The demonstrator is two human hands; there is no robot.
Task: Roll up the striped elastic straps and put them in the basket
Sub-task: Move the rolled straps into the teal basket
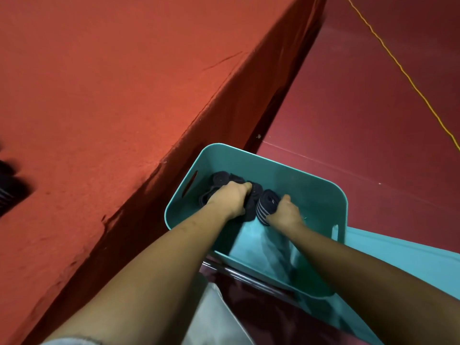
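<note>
A teal plastic basket stands below the table's edge, at lower centre right. Both of my hands are inside it. My left hand is closed around a dark rolled strap. My right hand grips a rolled striped strap, dark with pale stripes, beside the first one. More dark rolled straps lie against the basket's far left wall. A blurred dark striped strap lies on the table at the left edge of the view.
A red cloth covers the table, its edge running diagonally just left of the basket. A dark red floor lies to the right, with a yellow cord across it. A chrome bar sits under the basket's near side.
</note>
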